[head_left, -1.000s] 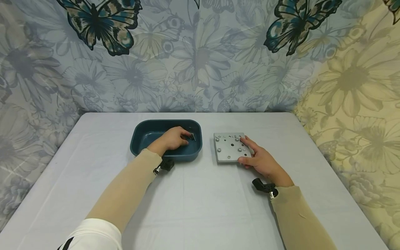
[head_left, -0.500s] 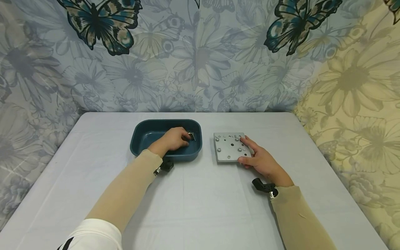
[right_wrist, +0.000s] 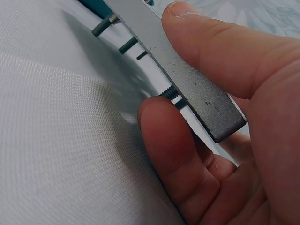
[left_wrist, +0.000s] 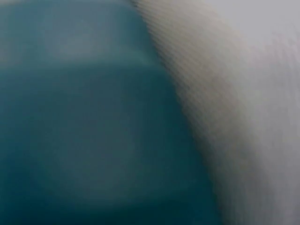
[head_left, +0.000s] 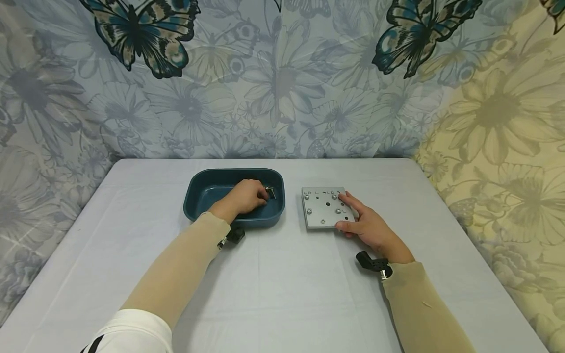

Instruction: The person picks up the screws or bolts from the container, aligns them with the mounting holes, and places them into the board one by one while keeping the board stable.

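My right hand (head_left: 368, 228) grips the right edge of a square silver metal plate (head_left: 322, 208) with holes and several screw heads on its face. In the right wrist view, threaded screw ends (right_wrist: 105, 26) stick out from the plate's underside, held slightly above the cloth. My left hand (head_left: 244, 196) reaches down into a dark teal tray (head_left: 207, 206), its fingers bent. Small shiny metal pieces (head_left: 271, 192) show beside its fingertips at the tray's right end. Whether the fingers pinch any piece is hidden. The left wrist view is blurred, showing only the tray wall (left_wrist: 93, 131) and sleeve.
A white cloth (head_left: 273, 284) covers the table under everything. The tray stands left of the plate with a narrow gap between them. A patterned fabric wall (head_left: 282, 113) rises behind the table's back edge. A small black camera is strapped to each wrist.
The left hand's fingers have drawn in slightly and bent more inside the tray, beside the metal pieces. The right hand and the plate have stayed in place.
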`<action>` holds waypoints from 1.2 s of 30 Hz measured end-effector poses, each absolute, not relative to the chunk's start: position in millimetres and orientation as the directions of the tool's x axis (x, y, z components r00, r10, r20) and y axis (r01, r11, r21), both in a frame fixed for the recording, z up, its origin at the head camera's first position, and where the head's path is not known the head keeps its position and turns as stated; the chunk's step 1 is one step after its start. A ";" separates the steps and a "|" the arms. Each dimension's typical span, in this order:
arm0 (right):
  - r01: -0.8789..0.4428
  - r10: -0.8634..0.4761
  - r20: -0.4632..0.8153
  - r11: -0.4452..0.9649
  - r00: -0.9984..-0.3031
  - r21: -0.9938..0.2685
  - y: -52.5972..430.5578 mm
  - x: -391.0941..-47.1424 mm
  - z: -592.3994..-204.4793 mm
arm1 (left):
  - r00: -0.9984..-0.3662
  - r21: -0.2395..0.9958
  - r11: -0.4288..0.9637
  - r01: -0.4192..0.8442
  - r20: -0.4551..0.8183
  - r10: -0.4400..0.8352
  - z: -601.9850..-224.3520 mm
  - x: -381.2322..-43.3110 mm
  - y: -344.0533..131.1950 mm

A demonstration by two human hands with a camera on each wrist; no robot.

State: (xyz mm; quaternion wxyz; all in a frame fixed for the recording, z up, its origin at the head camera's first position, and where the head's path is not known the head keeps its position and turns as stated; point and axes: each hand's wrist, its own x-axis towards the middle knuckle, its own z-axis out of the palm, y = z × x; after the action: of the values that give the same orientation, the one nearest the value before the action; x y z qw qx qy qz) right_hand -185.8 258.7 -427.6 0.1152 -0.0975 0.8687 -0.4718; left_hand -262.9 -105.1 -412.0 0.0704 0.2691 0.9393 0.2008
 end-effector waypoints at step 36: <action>-0.067 -0.268 -0.104 0.559 -0.958 -0.826 258.9 -188.0 -429.7 | -0.945 0.970 0.044 -0.239 -0.242 0.219 -394.5 -260.8 -108.9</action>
State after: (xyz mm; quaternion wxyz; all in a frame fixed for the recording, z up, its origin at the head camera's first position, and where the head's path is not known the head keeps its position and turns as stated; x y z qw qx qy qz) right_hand -188.0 258.9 -429.7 0.1093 -0.0957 0.8761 -0.4597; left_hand -260.8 -108.9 -394.5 0.1654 -0.0070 0.7033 0.6914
